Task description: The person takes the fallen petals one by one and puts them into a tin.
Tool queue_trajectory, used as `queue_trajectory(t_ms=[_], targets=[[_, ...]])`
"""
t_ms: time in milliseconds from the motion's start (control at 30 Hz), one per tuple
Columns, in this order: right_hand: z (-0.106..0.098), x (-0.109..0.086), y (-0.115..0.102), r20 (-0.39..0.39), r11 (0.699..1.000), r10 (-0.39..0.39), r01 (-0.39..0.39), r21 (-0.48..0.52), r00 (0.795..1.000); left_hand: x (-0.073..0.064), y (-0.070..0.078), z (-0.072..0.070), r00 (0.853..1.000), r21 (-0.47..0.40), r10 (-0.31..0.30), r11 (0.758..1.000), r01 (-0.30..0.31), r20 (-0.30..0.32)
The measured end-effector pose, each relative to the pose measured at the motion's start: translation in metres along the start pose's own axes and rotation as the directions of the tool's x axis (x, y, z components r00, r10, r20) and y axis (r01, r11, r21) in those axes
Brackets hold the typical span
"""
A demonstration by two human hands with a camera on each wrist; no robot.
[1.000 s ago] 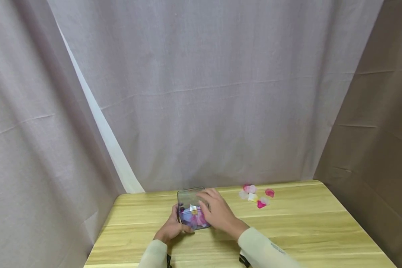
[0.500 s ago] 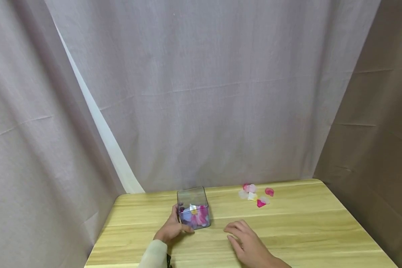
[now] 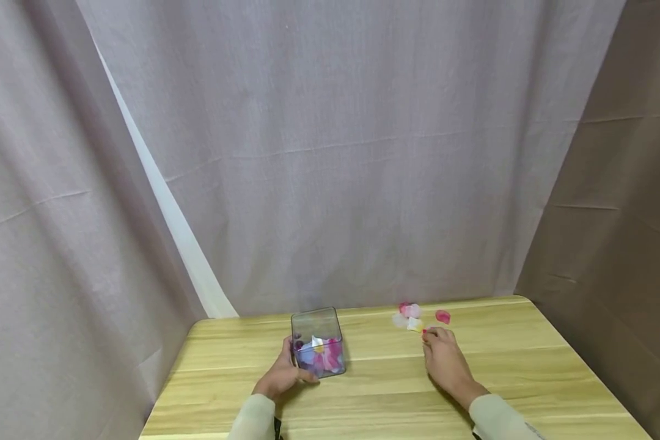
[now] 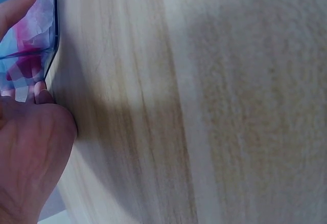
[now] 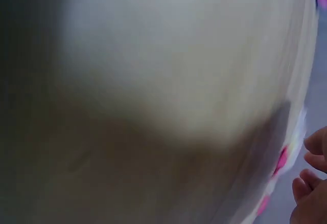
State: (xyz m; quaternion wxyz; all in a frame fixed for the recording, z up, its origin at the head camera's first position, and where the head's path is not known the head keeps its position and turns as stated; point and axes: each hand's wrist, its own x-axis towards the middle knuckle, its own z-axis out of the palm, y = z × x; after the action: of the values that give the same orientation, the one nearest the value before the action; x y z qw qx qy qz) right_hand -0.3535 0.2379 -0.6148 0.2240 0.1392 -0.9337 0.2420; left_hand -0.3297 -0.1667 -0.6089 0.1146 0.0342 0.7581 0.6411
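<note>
My left hand [image 3: 283, 373] grips a clear grey plastic box [image 3: 315, 324] at its left side and near corner, the thumb along its front. Through its walls I see a pile of pink, lilac and white flower petals [image 3: 326, 357]. The left wrist view shows the thumb [image 4: 20, 9] over the box, with other fingertips at its lower edge. My right hand [image 3: 448, 363] reaches over the table, fingertips at a magenta petal [image 3: 425, 332] that they partly hide. In the right wrist view, thumb and fingers [image 5: 314, 144] are slightly apart, with no petal visible between them.
Beside the right fingertips lie a white and yellow petal [image 3: 415, 324], pale pink petals [image 3: 411, 310] and a separate deep pink petal [image 3: 442, 316]. The wooden table [image 3: 374, 397] ends at a grey curtain [image 3: 363, 183] behind, with brown cloth [image 3: 610, 244] on the right.
My right hand has left the box, swung back to the right, then moved forward to the loose petals. The left hand and the box have stayed in place.
</note>
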Motion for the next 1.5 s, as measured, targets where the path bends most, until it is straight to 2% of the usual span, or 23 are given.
queue_trajectory(t_ms=[133, 300, 400, 567, 733, 900, 1000, 1100, 1167, 1333, 1500], targets=[[-0.002, 0.014, 0.035, 0.053, 0.995, 0.093, -0.091, -0.041, 0.994, 0.004, 0.001, 0.003, 1.000, 0.012, -0.009, 1.000, 0.009, 0.003], [0.003, 0.026, 0.053, 0.130, 0.985, 0.173, -0.171, -0.025, 0.976, 0.006, 0.001, 0.004, 1.000, 0.016, -0.011, 1.000, 0.011, -0.007], [0.005, 0.031, 0.054, 0.128, 0.983, 0.181, -0.182, -0.002, 0.975, 0.005, 0.000, 0.004, 1.000, 0.014, -0.014, 1.000, 0.014, -0.017], [0.003, 0.037, 0.054, 0.078, 0.985, 0.169, -0.170, 0.005, 0.982, 0.006, 0.000, 0.003, 1.000, 0.013, -0.015, 1.000, 0.015, -0.019], [0.000, 0.038, 0.058, 0.102, 0.985, 0.169, -0.171, 0.006, 0.980, 0.007, 0.000, 0.003, 1.000, 0.022, -0.010, 1.000, 0.010, -0.020], [-0.005, 0.042, 0.060, 0.162, 0.973, 0.218, -0.226, 0.036, 0.962, 0.003, 0.002, 0.004, 1.000, 0.021, 0.001, 1.000, 0.000, -0.020], [-0.010, 0.045, 0.059, 0.166, 0.959, 0.257, -0.272, 0.075, 0.952, 0.002, 0.003, 0.005, 1.000, 0.021, -0.003, 1.000, 0.003, -0.023], [-0.016, 0.049, 0.053, 0.121, 0.951, 0.276, -0.289, 0.108, 0.953, 0.002, 0.003, 0.004, 1.000, 0.025, -0.010, 1.000, 0.011, -0.025], [-0.022, 0.052, 0.042, 0.081, 0.951, 0.264, -0.273, 0.142, 0.961, 0.002, 0.002, 0.004, 1.000, 0.027, -0.014, 1.000, 0.014, -0.028], [-0.042, 0.064, -0.002, 0.002, 0.956, 0.180, -0.176, 0.234, 0.984, 0.004, 0.000, 0.001, 0.999, 0.020, -0.011, 1.000, 0.012, -0.034], [-0.061, 0.061, -0.043, -0.008, 0.943, 0.128, -0.119, 0.311, 0.992, 0.002, -0.002, -0.001, 0.999, 0.033, -0.018, 0.999, 0.020, -0.036]])
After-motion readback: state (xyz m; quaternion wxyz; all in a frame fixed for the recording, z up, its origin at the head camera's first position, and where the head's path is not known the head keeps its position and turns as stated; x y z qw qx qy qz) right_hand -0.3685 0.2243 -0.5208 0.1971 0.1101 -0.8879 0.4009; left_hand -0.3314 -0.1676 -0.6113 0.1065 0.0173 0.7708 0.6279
